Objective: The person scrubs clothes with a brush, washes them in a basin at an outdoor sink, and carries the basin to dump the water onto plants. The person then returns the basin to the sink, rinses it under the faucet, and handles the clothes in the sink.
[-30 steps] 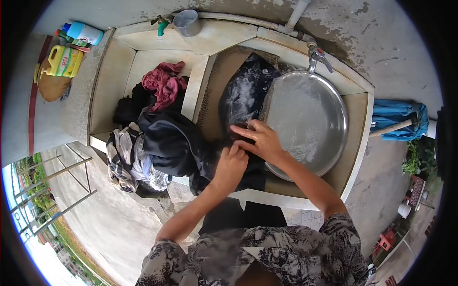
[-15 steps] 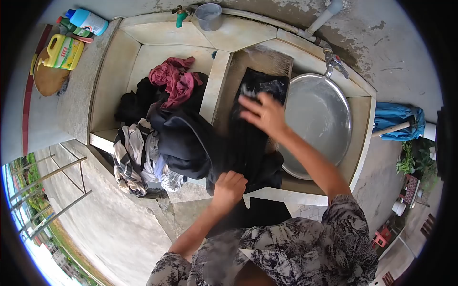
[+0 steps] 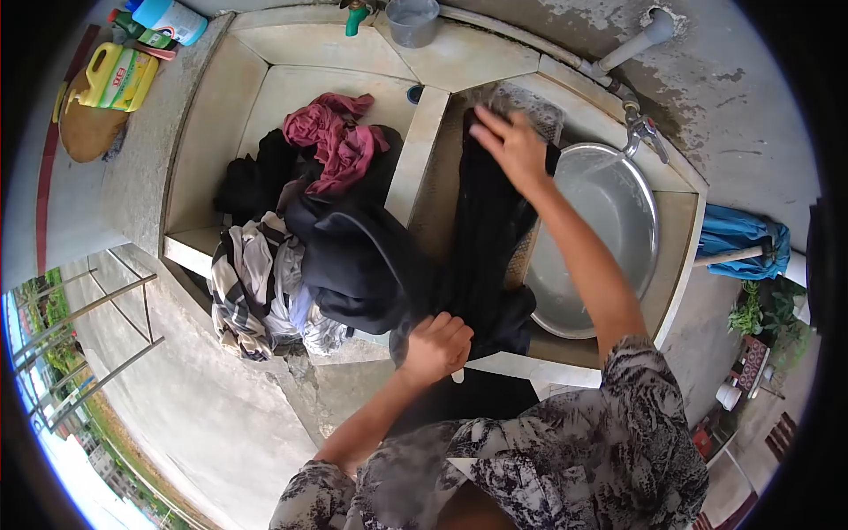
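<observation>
A long black garment (image 3: 484, 212) lies stretched over a washboard slab in the right basin, its near end bunched at the front edge. My left hand (image 3: 435, 344) is closed in a fist around that near end. My right hand (image 3: 517, 150) is at the garment's far end, fingers stretched and apart, slightly blurred; whether they press on it I cannot tell. The ribbed washboard (image 3: 534, 110) shows behind and beside the cloth. Right of it sits a wide metal basin (image 3: 592, 238) holding cloudy water. More dark cloth (image 3: 353, 256) drapes over the divider on the left.
The left basin holds a maroon garment (image 3: 336, 141) and black clothes (image 3: 252, 181). Striped and pale clothes (image 3: 243, 291) hang over its front edge. A tap (image 3: 645, 137) stands over the metal basin; a plastic tub (image 3: 412, 25) sits on the back ledge. A yellow jug (image 3: 119, 78) stands left.
My right hand has moved away from me to the garment's far end, and the black cloth now reaches farther up the washboard. My left hand keeps its hold. The view has shifted slightly.
</observation>
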{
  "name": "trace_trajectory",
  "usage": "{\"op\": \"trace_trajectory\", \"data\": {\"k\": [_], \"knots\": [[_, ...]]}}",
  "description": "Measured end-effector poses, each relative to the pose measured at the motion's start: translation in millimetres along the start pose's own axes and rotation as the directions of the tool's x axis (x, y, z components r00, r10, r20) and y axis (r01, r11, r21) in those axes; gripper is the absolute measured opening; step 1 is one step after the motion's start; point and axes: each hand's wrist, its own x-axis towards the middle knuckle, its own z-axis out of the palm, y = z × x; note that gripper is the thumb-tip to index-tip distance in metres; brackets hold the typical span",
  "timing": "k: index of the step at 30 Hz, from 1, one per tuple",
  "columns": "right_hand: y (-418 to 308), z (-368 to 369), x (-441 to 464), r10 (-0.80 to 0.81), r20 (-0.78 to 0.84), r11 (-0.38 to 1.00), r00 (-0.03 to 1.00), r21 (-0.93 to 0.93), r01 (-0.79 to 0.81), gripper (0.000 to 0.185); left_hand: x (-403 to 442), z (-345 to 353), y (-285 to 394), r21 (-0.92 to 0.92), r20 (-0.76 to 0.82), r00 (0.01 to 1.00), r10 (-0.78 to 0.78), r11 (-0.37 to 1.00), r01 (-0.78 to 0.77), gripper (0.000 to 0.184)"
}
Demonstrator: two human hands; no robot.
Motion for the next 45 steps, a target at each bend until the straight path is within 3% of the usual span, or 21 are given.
{"op": "trace_trajectory", "data": {"k": [2,4,6,8,11,14,15,18,22,23,24,26,28,31,32,34,36,37,40,42,45], "knots": [[21.9,8.4,47.2,0.179,-0.011,0.984,0.984,-0.02,-0.179,0.044,2.6,1.7,-2.8,0.013,0.002,1.0,-0.004,1.0,0.004,0.013],[8.0,-9.6,32.0,0.081,0.089,0.996,0.993,0.028,-0.084,0.043,-0.2,-0.9,-0.4,-0.006,0.016,1.0,-0.006,1.0,0.006,0.013],[-42.9,-35.8,-41.5,-0.076,0.277,0.98,0.958,0.196,0.021,0.043,2.7,1.1,-3.0,-0.03,-0.004,1.0,-0.012,0.999,0.012,0.013],[-69.0,-36.1,-119.7,-0.443,0.237,0.867,0.864,0.359,0.346,0.044,1.8,0.3,-1.8,-0.034,0.029,0.999,-0.021,0.999,0.022,0.013],[-47.7,-23.0,-85.7,-0.308,0.27,0.948,0.912,0.165,0.271,0.045,7.4,0.0,-5.7,-0.037,0.025,1.0,-0.016,0.999,0.017,0.014],[-8.5,7.3,20.0,-0.038,-0.01,0.999,0.999,0.005,0.038,0.039,4.4,0.0,-2.3,-0.025,0.023,0.999,-0.037,0.999,0.037,0.013],[9.6,21.2,47.9,0.067,-0.009,0.997,0.998,-0.044,-0.067,0.041,5.7,1.0,-3.1,-0.017,0.006,0.999,-0.036,0.999,0.036,0.013],[17.4,4.9,84.6,0.259,0.296,0.958,0.919,0.045,-0.284,0.051,2.9,-3.0,-0.1,-0.029,0.033,0.998,-0.046,0.998,0.047,0.015],[-9.7,-8.4,32.4,0.055,0.338,0.963,0.94,0.231,-0.139,0.094,5.7,-13.6,16.0,-0.05,-0.016,0.994,-0.106,0.993,0.105,0.026],[-10.1,-2.8,14.1,0.018,0.315,0.986,0.949,0.151,-0.069,0.093,-1.2,-14.1,18.7,-0.053,0.014,0.991,-0.131,0.99,0.132,0.046],[-17.0,-2.9,0.9,-0.024,0.292,0.998,0.956,0.068,0.004,0.093,0.6,-17.7,22.2,-0.013,-0.011,0.984,-0.178,0.984,0.177,0.051],[-21.7,-12.1,-6.6,0.048,0.329,0.99,0.943,0.112,-0.09,0.084,6.8,-26.2,31.8,0.063,-0.068,0.962,-0.264,0.961,0.269,0.061],[-21.3,-18.9,-7.4,0.113,0.315,0.985,0.942,0.091,-0.149,0.079,6.0,-29.4,31.3,-0.042,0.002,0.919,-0.394,0.918,0.394,0.074],[-26.7,-57.5,5.7,0.133,0.039,0.913,0.99,0.385,-0.138,0.076,8.0,-33.0,30.8,-0.056,-0.013,0.911,-0.412,0.91,0.411,0.077],[-26.4,-74.0,11.3,0.155,-0.03,0.84,0.987,0.53,-0.116,0.073,10.1,-33.4,32.2,-0.051,-0.04,0.912,-0.408,0.912,0.406,0.078],[-22.8,-105.4,21.0,0.164,-0.235,0.586,0.958,0.804,0.097,0.068,14.5,-31.9,35.5,-0.079,-0.085,0.901,-0.426,0.904,0.42,0.078],[-17.3,-139.9,20.1,0.179,-0.301,0.452,0.937,0.871,0.193,0.064,19.8,-29.3,37.8,-0.141,-0.124,0.875,-0.468,0.881,0.451,0.076],[-10.2,-148.3,14.1,0.177,-0.287,0.482,0.942,0.859,0.171,0.068,23.7,-27.3,39.6,-0.126,-0.177,0.884,-0.432,0.901,0.415,0.071],[30.5,-133.8,-19.4,0.002,-0.371,0.922,0.929,0.36,0.142,0.074,27.6,-17.8,36.3,0.072,-0.08,0.977,-0.196,0.977,0.201,0.065],[61.9,-102.1,-68.0,0.147,-0.16,0.945,0.976,0.315,-0.09,0.08,31.5,-11.2,34.2,0.099,0.049,0.981,-0.19,0.978,0.184,0.059],[95.8,-67.4,-146.6,0.416,0.101,0.876,0.904,0.222,-0.428,0.077,35.9,-10.4,34.6,0.132,0.205,0.945,-0.257,0.964,0.233,0.055]]}}
